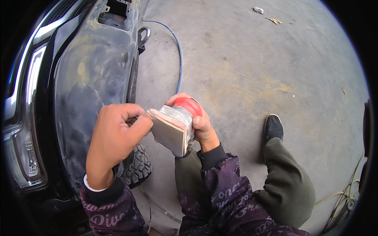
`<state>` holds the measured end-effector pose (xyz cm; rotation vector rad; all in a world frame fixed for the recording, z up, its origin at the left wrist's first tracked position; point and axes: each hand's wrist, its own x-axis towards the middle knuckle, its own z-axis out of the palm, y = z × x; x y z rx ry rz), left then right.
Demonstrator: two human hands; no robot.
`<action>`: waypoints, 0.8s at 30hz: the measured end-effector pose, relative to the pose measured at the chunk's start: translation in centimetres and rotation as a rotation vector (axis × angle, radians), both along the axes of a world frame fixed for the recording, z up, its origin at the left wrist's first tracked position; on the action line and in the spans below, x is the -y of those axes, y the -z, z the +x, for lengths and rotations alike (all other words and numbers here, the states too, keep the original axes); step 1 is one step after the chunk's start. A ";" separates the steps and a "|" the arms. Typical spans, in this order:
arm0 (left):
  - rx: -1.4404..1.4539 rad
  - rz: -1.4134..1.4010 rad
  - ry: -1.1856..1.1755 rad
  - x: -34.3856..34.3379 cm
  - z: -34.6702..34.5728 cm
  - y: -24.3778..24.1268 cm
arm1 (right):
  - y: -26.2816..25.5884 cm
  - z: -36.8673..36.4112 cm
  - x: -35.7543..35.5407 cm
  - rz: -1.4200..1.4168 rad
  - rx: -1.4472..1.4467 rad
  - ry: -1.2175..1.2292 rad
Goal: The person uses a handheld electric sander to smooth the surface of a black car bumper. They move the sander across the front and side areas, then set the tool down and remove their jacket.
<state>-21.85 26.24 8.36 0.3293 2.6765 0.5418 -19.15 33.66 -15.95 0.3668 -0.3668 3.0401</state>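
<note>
My right hand (203, 127) grips a pneumatic orbital sander by its red rubber body (186, 105). Its square pad is tilted so the flat grey-tan sanding sheet (169, 134) faces me. At the pad's left corner, the thumb and forefinger of my left hand (118, 129) pinch the edge of the sheet; the exact contact is partly hidden by the fingers. Just left of the hands is a vehicle's dark bumper (94, 67), its surface dull and scuffed with yellowish patches. My left wrist overlaps the bumper's lower part in the view.
A blue air hose (179, 56) curves over the concrete floor (236, 59) beyond the sander. A metal tow hook (144, 36) juts from the bumper. Below are a treaded tyre (138, 166) and more hoses. A headlight (31, 153) lies far left; coiled cables (348, 191) lie right.
</note>
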 end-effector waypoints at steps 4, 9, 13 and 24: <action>0.028 0.121 -0.073 0.5 -0.2 0.5 | -0.1 -0.2 -0.1 0.016 0.023 0.000; -0.129 0.258 0.067 0.4 1.1 1.8 | -0.2 -0.3 0.2 -0.025 0.052 0.015; -0.327 0.269 0.092 0.0 1.9 3.4 | 0.2 0.1 0.8 -0.140 0.079 -0.019; -0.709 0.687 0.124 -0.6 3.6 10.2 | -0.6 1.2 2.0 -0.482 0.020 -0.122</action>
